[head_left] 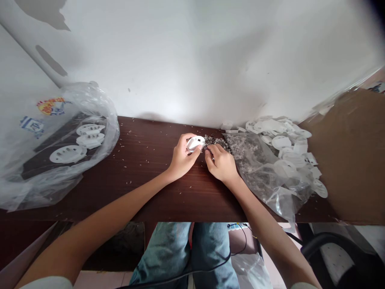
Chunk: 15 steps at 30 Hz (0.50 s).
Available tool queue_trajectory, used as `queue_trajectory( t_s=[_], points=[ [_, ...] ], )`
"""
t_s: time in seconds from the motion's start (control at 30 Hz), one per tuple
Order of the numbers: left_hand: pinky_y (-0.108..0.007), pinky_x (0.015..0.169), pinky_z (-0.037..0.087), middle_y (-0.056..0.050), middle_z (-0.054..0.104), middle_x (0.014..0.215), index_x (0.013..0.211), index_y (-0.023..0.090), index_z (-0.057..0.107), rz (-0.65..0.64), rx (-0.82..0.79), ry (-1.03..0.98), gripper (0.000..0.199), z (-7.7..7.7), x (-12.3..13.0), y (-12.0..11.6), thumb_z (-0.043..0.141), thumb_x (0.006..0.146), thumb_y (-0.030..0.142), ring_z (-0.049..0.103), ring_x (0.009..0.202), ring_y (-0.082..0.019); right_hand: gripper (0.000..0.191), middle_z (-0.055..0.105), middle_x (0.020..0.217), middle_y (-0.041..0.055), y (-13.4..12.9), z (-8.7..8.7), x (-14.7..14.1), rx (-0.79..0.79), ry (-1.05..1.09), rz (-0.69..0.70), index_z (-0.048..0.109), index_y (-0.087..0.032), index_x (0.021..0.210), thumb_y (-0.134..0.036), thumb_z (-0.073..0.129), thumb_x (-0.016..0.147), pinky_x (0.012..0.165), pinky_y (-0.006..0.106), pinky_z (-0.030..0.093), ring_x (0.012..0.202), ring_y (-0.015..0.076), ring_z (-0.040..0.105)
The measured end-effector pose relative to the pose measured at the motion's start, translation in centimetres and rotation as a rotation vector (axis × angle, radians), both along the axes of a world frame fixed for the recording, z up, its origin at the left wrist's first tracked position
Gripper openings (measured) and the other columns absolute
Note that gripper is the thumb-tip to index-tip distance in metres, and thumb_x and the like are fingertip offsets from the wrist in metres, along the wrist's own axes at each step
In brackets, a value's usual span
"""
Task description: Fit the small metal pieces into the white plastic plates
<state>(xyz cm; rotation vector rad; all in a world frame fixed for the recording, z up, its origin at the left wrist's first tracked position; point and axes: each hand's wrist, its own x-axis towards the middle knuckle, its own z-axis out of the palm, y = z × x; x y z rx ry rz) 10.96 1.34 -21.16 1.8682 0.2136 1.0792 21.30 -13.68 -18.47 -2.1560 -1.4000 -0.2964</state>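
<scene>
My left hand [184, 157] is closed round a round white plastic plate [196, 142] with small square openings, tilted up above the table. Close to the plate's right edge is my right hand [221, 163], its fingers curled and pinched together. Whatever lies between those fingertips is too small to make out. Right behind the right hand, a heap of small metal pieces [217, 141] spreads over the tabletop, partly hidden by the fingers.
At the left, an open clear plastic bag [104, 154] holds several white plates [68, 154]. On the right, a clear bag [252, 160] of small pieces lies against a pile of white plastic parts [281, 141], beside a cardboard box [351, 156]. Tiny white bits dot the brown table [150, 192].
</scene>
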Motion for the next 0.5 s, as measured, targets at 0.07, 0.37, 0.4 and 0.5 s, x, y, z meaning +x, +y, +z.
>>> queue_trajectory(
  t_s=[0.07,0.37,0.4,0.5],
  points=[
    [-0.026,0.084,0.063,-0.008,0.068,0.122,0.131,0.022,0.056,0.006,-0.009,0.001,0.038,-0.15,0.08,0.01,0.072,0.098,0.036,0.072,0.106,-0.017,0.028,0.072,0.105,0.0105,0.04,0.05,-0.3,0.0,-0.009,0.008,0.067,-0.02,0.109,-0.035,0.043,0.109,0.067,0.032,0.041,0.084,0.0232,0.066],
    [-0.028,0.085,0.063,-0.008,0.07,0.12,0.131,0.022,0.055,0.009,-0.051,0.004,0.039,-0.01,-0.02,-0.01,0.072,0.098,0.035,0.073,0.105,-0.018,0.028,0.072,0.103,0.0102,0.09,-0.1,-0.32,0.003,-0.046,-0.018,0.068,-0.02,0.108,-0.035,0.044,0.108,0.061,0.032,0.035,0.079,0.022,0.064],
    [-0.028,0.085,0.063,-0.008,0.07,0.12,0.131,0.022,0.056,0.005,-0.057,-0.001,0.04,0.01,-0.05,-0.01,0.073,0.098,0.035,0.073,0.105,-0.018,0.029,0.071,0.103,0.0102,0.07,-0.11,-0.23,0.006,-0.053,-0.032,0.068,-0.02,0.108,-0.036,0.044,0.108,0.061,0.032,0.034,0.078,0.0216,0.063],
    [-0.028,0.085,0.063,-0.008,0.07,0.119,0.131,0.022,0.056,-0.008,-0.074,-0.005,0.04,-0.04,-0.05,-0.01,0.074,0.097,0.034,0.072,0.106,-0.018,0.03,0.071,0.102,0.0093,0.07,-0.09,-0.16,-0.01,-0.07,-0.063,0.068,-0.019,0.107,-0.037,0.044,0.108,0.06,0.032,0.031,0.074,0.0201,0.061]
  ],
)
